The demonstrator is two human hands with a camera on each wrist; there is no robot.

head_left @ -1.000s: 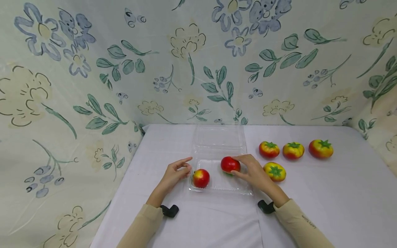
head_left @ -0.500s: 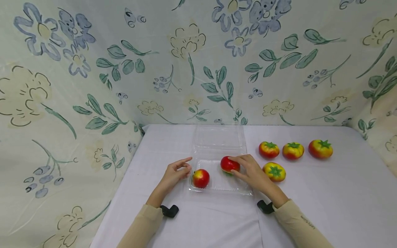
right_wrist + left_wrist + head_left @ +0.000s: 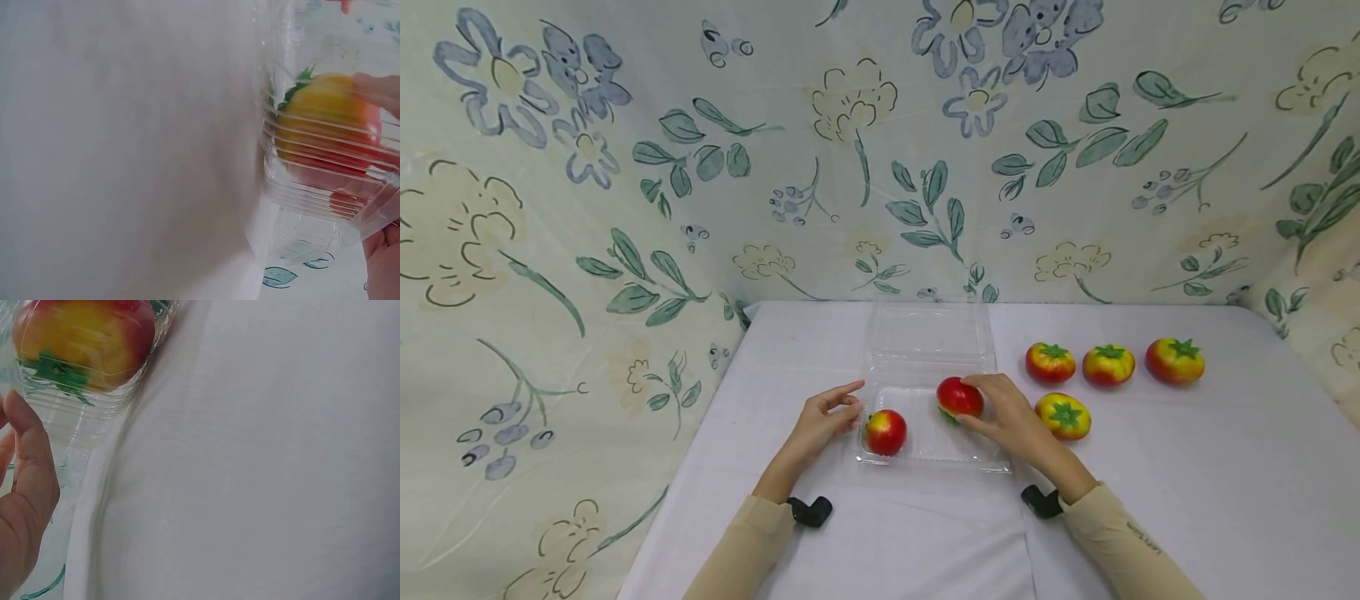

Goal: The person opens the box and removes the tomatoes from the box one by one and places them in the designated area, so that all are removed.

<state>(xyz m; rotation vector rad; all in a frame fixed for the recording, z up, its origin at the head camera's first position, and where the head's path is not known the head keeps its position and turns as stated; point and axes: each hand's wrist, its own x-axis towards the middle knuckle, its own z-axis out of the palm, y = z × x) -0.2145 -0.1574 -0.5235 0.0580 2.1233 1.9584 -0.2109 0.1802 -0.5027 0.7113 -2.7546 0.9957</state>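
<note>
Placing step, I judge — my right hand (image 3: 1011,421) pinches a glossy red-and-yellow round fruit with green leaves (image 3: 957,396) within the right half of the open clear-plastic box (image 3: 936,443); my left hand (image 3: 822,418), loosely curved, holds nothing by its left rim. Next probably calls for steadying, then release.

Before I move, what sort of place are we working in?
Probably a staged tabletop workspace, though the room beyond is hidden: a white cloth-covered table, a pale floral-printed backdrop behind and beside it, and four glossy red-and-yellow tomato-like fruits beside an open, clear plastic box.
</note>
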